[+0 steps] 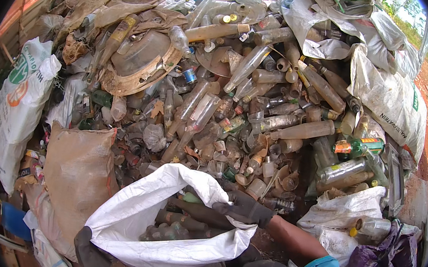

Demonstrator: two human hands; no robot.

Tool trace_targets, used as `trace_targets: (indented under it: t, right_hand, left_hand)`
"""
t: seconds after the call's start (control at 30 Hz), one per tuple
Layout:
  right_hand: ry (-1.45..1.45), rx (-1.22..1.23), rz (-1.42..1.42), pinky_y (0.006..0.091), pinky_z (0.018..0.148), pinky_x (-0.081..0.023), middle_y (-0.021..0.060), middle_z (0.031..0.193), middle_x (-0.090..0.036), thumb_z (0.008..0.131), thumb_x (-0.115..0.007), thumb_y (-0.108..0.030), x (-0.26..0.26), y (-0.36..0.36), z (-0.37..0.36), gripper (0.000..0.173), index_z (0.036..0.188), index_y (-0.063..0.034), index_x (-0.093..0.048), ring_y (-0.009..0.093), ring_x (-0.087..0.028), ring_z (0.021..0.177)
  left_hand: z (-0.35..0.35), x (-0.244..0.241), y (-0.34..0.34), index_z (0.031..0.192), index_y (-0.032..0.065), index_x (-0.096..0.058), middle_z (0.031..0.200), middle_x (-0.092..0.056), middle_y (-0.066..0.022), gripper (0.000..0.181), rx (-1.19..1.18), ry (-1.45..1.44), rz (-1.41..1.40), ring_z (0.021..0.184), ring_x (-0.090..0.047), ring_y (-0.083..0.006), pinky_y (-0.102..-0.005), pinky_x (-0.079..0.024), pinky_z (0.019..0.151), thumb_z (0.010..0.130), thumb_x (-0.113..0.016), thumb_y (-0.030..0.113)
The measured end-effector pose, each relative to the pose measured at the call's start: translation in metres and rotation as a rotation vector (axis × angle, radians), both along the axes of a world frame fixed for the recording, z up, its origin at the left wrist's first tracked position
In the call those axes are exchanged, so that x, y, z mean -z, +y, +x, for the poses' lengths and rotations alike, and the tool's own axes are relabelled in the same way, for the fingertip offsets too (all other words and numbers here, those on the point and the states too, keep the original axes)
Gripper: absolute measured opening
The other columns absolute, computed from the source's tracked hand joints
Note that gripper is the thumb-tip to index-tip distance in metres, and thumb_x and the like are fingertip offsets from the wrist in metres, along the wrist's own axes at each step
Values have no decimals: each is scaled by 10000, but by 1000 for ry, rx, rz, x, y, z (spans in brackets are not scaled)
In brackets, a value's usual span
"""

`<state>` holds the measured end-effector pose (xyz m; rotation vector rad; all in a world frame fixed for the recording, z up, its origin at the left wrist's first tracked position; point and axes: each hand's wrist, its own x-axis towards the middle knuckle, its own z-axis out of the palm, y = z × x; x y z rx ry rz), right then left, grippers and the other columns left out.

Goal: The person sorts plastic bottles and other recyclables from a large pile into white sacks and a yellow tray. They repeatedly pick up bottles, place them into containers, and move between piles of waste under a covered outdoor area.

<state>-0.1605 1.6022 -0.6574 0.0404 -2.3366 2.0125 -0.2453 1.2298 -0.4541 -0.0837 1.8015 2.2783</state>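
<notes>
A white woven sack (182, 253) is spread wide below the pile, with several glass bottles (185, 222) lying inside it. My right hand (247, 209), in a dark glove, grips the sack's rim on its right side. At the rim's left corner is my left hand (91, 253), gloved too and closed on the cloth; its fingers are partly hidden behind the sack. Beyond the sack rises a big heap of dusty glass bottles (300, 129) and broken glass.
A full brown sack (76, 174) stands left of the white one. Further left leans a printed white sack (22, 113). At the right lie another white sack (333, 228), a purple bag (376, 264) and a green bottle (363, 146). Jagged glass pieces (289, 180) lie near my right hand.
</notes>
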Motion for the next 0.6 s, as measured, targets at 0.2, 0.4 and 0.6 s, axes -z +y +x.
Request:
trace_targets:
  t: [0.2,0.4,0.6]
  right_hand:
    - [169,-164,-549,350,845,-490,75,964,-687,1007,-589,-325,-155,-113,-62,383,1128,32,-654,158,-595,883]
    - [7,-53,-661,309,861,-506,62,1028,-699,1009,-602,-230,-163,-98,-122,302,1184,12,-640,114,-600,946]
    - [-294,-47,-651,330,932,-526,64,1192,-687,928,-701,-119,-141,-65,-30,402,1303,-4,-614,131,-640,1063]
  left_hand:
    - [-19,-23,-114,1325,-18,-505,1246,-545,-181,494,-262,-8,86,1130,-509,-296,-431,-412,958,1028,-393,360]
    - [-13,-32,-133,879,1,-664,669,-649,-64,478,-100,382,-746,512,-591,-118,-249,-471,498,1020,-480,419]
    - [7,-56,-99,863,-36,-692,662,-664,-61,289,125,201,-733,527,-619,-112,-258,-493,511,1005,-577,188]
